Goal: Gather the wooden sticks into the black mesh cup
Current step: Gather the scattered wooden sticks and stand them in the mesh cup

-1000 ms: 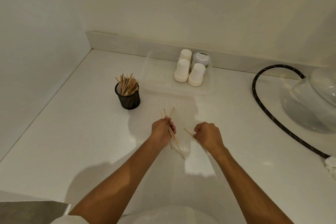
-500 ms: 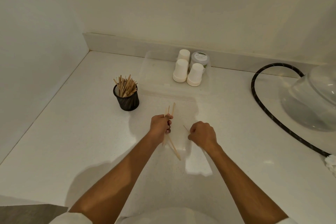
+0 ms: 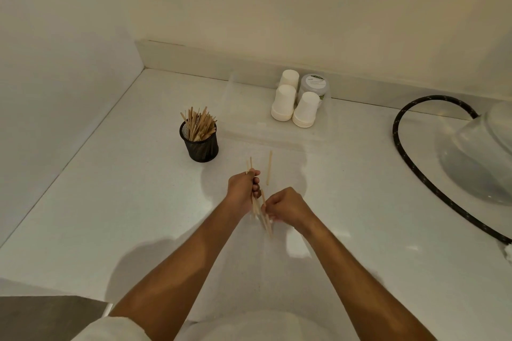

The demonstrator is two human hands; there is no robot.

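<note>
The black mesh cup (image 3: 200,145) stands on the white counter, packed with several upright wooden sticks (image 3: 199,124). My left hand (image 3: 241,188) grips a small bundle of wooden sticks (image 3: 256,206) to the right of and nearer than the cup; their tips poke out above and below the fist. My right hand (image 3: 286,206) sits close beside it, fingers curled and pinching the lower ends of the sticks (image 3: 267,223). One loose stick (image 3: 268,167) lies on the counter just beyond both hands.
Three upturned white paper cups (image 3: 293,104) and a lidded jar (image 3: 314,86) stand near the back wall. A black braided hose (image 3: 410,169) curves on the right by a clear glass dome (image 3: 487,152). The left wall meets the counter (image 3: 110,202) in a corner.
My right hand moved left to the left hand, bringing its stick to the bundle. One stick now lies alone on the counter beyond the hands. The view shifted slightly.
</note>
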